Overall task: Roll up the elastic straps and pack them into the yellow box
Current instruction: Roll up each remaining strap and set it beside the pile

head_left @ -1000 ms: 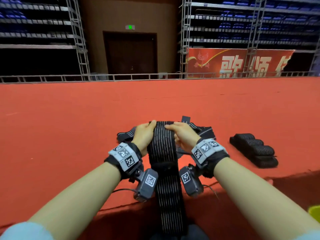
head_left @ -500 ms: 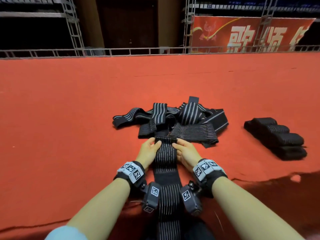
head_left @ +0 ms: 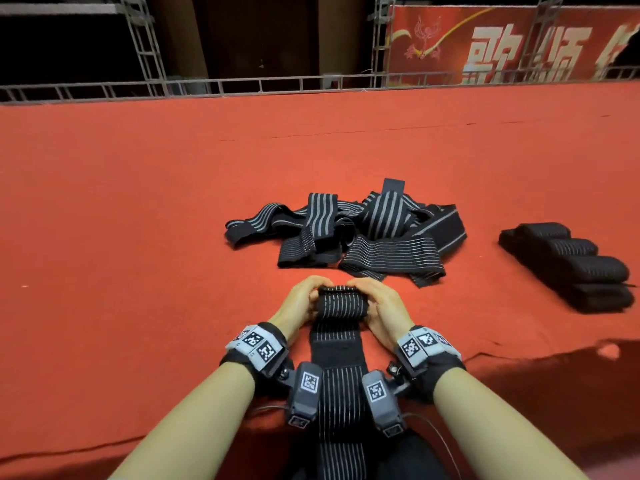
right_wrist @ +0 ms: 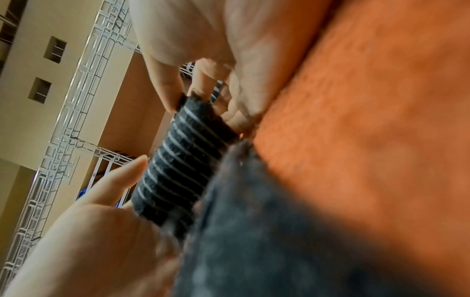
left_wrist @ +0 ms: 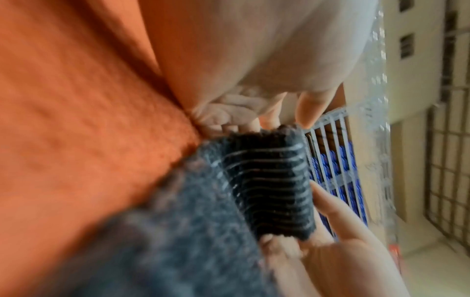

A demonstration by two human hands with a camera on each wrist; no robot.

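A black elastic strap with thin grey stripes [head_left: 341,393] lies on the red carpet and runs toward me between my forearms. Its far end is wound into a small roll [head_left: 343,304]. My left hand [head_left: 301,301] grips the roll's left end and my right hand [head_left: 379,304] grips its right end, fingers curled over the top. In the left wrist view the roll [left_wrist: 274,184] sits between my left hand [left_wrist: 254,112] and my right thumb [left_wrist: 338,217]. The right wrist view shows the same roll [right_wrist: 183,160]. The yellow box is out of view.
A loose pile of several unrolled striped straps [head_left: 363,237] lies just beyond my hands. A row of rolled black straps [head_left: 575,268] sits at the right. The carpet [head_left: 121,220] edge drops off near me. A metal truss rail [head_left: 242,84] bounds the far side.
Both hands drew the strap's end back toward me, away from the pile, and wound it into a small roll. My head tilted downward.
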